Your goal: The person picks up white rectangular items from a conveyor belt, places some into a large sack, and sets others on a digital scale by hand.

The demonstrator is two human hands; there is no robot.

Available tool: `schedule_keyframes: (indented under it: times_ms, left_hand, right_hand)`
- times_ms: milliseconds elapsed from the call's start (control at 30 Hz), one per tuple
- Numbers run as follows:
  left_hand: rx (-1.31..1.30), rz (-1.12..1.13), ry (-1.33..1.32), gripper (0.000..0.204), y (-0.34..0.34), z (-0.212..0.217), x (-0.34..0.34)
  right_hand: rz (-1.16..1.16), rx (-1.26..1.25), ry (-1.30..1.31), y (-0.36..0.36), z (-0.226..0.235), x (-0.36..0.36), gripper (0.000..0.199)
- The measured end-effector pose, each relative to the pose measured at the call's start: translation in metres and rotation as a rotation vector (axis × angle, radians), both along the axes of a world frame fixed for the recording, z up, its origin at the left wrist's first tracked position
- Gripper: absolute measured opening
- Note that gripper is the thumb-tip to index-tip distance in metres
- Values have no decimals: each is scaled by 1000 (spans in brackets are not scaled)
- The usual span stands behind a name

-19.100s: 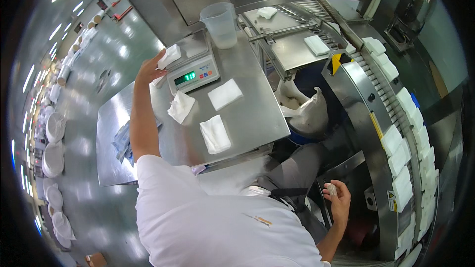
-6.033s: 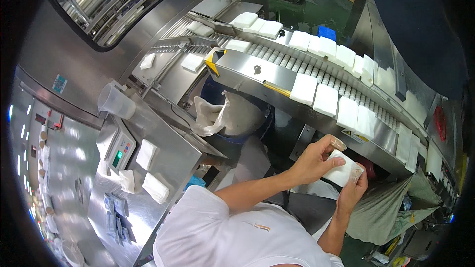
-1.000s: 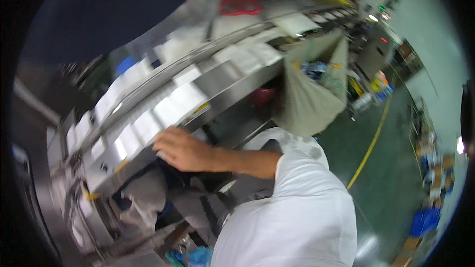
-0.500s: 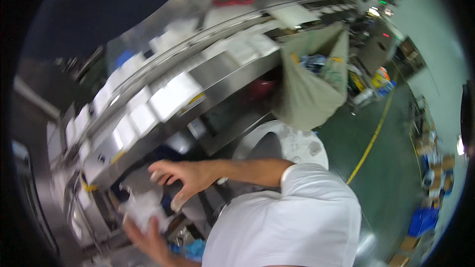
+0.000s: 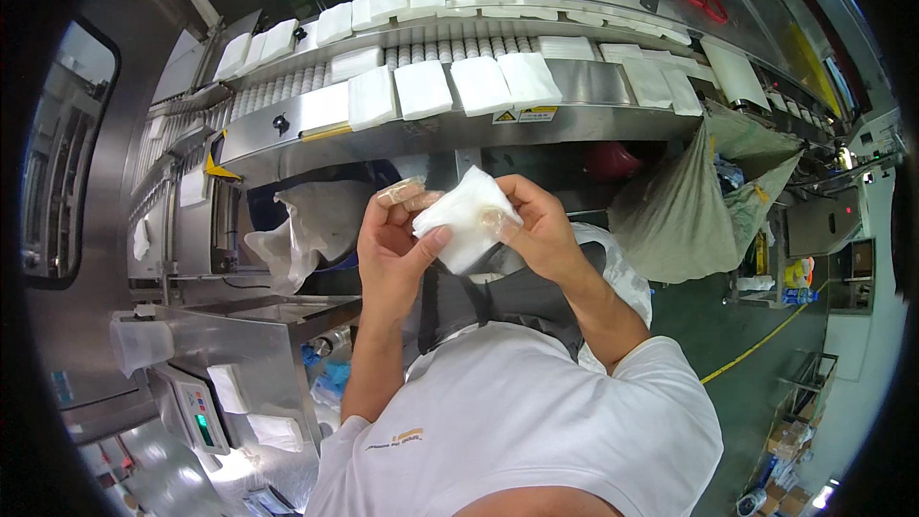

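Between my two hands, in front of my chest, is a folded white tissue (image 5: 464, 209). My left hand (image 5: 391, 237) pinches its left edge, the thumb laid on top. On the right side, my right hand (image 5: 544, 228) grips it with thumb and fingers closed together. Clear, wrinkled coverings wrap several of my fingertips. Beyond my hands, several flat stacks of white tissues (image 5: 422, 89) lie along the front ledge of a steel conveyor (image 5: 574, 82). More stacks stand on the rail behind it.
A beige sack (image 5: 661, 220) hangs from the conveyor's right end. A translucent plastic bag (image 5: 292, 244) hangs beneath the ledge at left. Near my left side, a scale (image 5: 196, 412) with a lit display stands by a steel table (image 5: 254, 349). A yellow line (image 5: 756, 349) crosses the green floor.
The view has swung round toward the conveyor and sharpened. My hands, earlier apart with open fingers and a blurred white thing near the left one, have come together on the folded tissue.
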State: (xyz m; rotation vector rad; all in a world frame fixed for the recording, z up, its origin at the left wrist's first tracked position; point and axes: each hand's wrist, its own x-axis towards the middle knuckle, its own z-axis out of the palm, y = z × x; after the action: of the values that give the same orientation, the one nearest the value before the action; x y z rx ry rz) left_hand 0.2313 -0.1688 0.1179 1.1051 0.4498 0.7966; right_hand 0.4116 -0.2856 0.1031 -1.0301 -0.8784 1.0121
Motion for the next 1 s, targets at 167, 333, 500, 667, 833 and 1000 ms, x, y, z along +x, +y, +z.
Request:
schedule_keyframes:
  times_ms: [167,333,500,667,833,1000]
  left_hand:
    - [230,40,-29,63,-2,-10,-5]
    - [690,213,-72,73,-5,-26,-4]
    - [-16,50,-36,83,-17,-23,9]
    - [43,129,81,45,-16,-34,20]
    - [73,83,88,50,-22,-45,27]
    - [-103,-28,104,51,-4,-55,10]
  right_hand:
    - [81,-36,-165,-5,11,12,36]
    - [-46,-62,-168,-5,8,6,30]
    - [-189,-17,-99,-8,-3,-2,26]
    - [-234,-162,-290,-8,-4,-1,25]
    - [-248,-283,-268,-18,-5,8,24]
    - [-176,-446,-682,-37,12,54,21]
